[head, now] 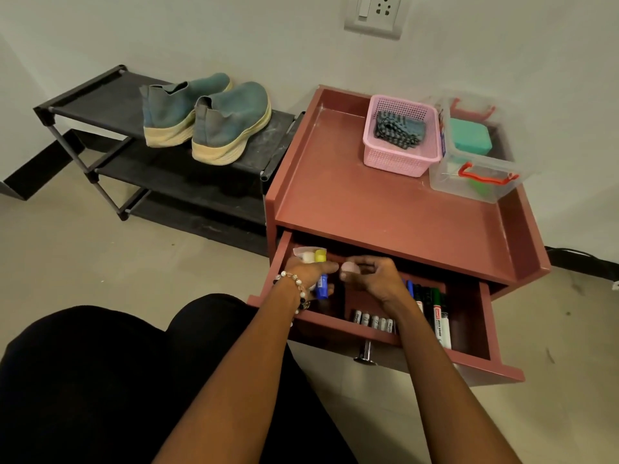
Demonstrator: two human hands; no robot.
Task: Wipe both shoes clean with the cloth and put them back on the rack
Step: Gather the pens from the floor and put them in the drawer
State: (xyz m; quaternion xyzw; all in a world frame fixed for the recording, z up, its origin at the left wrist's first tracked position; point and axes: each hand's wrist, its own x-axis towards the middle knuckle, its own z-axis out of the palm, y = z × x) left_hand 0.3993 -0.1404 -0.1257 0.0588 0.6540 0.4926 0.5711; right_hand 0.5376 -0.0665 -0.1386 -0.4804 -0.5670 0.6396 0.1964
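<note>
Pink, small and rounded, an object is pinched in the right hand over the open drawer of the desk. The left hand beside it grips a blue tube with a yellow cap. Well beyond both, the cloth lies in a pink basket on the desk; two shoes sit left on the rack.

The shoes were dusty blue-green with cream soles on a black rack, the desk was reddish-brown, the basket pink and perforated, and the cloth grey with dark checks.
</note>
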